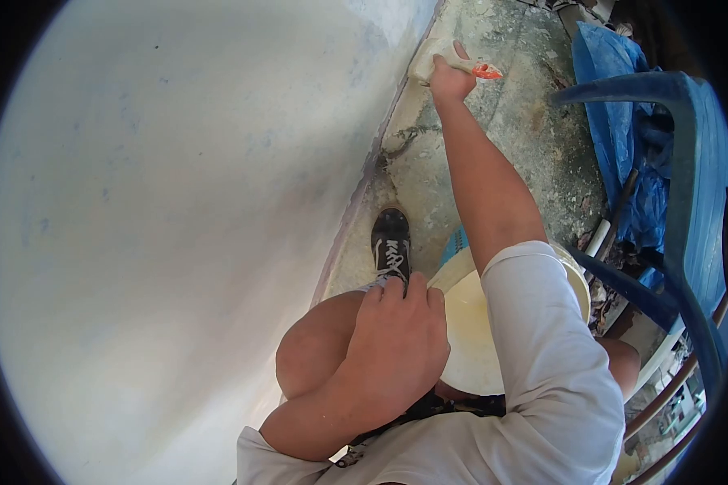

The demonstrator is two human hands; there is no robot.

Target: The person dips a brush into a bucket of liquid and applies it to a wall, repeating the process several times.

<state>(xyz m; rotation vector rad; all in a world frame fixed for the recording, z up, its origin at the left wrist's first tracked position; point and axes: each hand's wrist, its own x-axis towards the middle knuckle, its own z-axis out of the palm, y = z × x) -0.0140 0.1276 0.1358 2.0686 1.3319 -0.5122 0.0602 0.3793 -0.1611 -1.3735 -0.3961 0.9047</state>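
Note:
My right hand (451,79) is stretched far forward, closed around a wide paintbrush (463,64) with a red-orange handle end. The brush's whitish head is low by the foot of the wall (178,202). My left hand (400,343) is bent in front of my knee, its fingers curled at the rim of a pale bucket (469,347). The bucket stands between my legs with cream-white paint inside. My right forearm and sleeve hide part of it.
A blue plastic chair (687,186) stands at the right, with a crumpled blue tarp (611,121) behind it. My black shoe (391,238) rests on the stained concrete floor (526,137) close to the wall. Debris and pipes lie along the right side.

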